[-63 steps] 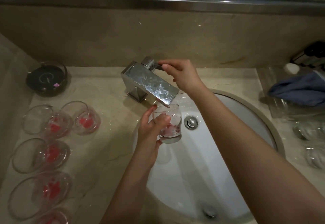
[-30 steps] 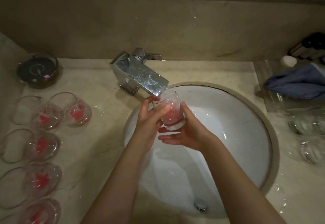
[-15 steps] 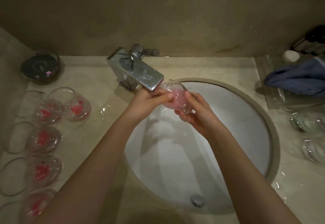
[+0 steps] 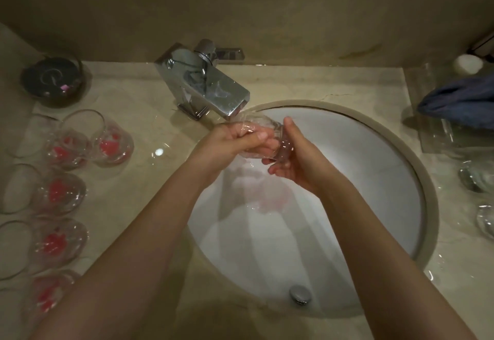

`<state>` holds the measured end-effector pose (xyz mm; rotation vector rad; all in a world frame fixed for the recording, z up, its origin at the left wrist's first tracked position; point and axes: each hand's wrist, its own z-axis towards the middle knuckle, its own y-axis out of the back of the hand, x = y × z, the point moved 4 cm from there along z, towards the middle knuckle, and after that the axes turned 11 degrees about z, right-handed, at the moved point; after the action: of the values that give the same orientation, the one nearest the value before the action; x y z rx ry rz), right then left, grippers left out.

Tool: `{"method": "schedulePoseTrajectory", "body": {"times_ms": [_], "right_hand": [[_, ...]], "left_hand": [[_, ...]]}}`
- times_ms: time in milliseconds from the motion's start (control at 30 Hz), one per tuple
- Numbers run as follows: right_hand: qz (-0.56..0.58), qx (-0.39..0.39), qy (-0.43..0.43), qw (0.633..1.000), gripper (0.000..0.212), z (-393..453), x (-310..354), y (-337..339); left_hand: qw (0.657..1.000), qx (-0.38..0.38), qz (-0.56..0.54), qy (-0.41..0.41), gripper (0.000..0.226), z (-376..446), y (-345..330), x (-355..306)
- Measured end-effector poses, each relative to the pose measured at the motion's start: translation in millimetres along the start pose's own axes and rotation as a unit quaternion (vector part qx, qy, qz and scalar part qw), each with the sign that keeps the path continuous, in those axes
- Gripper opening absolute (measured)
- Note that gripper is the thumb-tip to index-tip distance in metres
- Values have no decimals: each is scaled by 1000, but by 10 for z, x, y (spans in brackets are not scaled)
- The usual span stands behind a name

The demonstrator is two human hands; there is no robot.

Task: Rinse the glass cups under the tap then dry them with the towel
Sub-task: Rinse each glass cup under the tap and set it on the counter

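A clear glass cup [image 4: 263, 130] lies tipped on its side just under the spout of the chrome tap [image 4: 211, 85], over the white sink [image 4: 374, 168]. My left hand [image 4: 230, 143] grips the cup, its fingers reaching in at the mouth end. My right hand [image 4: 291, 158] cups the base end from the right and below. Pinkish water runs down the basin beneath the cup. The blue towel [image 4: 459, 101] lies folded at the right edge of the counter.
Several glass cups [image 4: 107, 139] with red residue lie on their sides on the left of the marble counter. A dark round dish [image 4: 52, 79] sits back left. Clear glassware [image 4: 478, 176] stands at the right. The drain stopper [image 4: 300, 293] is near the sink's front.
My right hand left the tap handle and came to the cup. Both hands tipped the upright cup onto its side under the spout, and pink liquid poured into the basin.
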<state>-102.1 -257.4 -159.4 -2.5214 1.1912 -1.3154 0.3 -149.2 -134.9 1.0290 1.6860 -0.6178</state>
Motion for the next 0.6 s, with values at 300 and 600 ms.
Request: {"method": "schedulePoseTrajectory", "body": {"times_ms": [300, 600], "right_hand": [[-50, 51, 107, 992, 42, -8, 54, 62], [-26, 56, 127, 990, 36, 42, 65, 61]], "left_hand": [[995, -55, -65, 44, 20, 26, 86, 52], [997, -40, -65, 18, 29, 36, 80, 0]]}}
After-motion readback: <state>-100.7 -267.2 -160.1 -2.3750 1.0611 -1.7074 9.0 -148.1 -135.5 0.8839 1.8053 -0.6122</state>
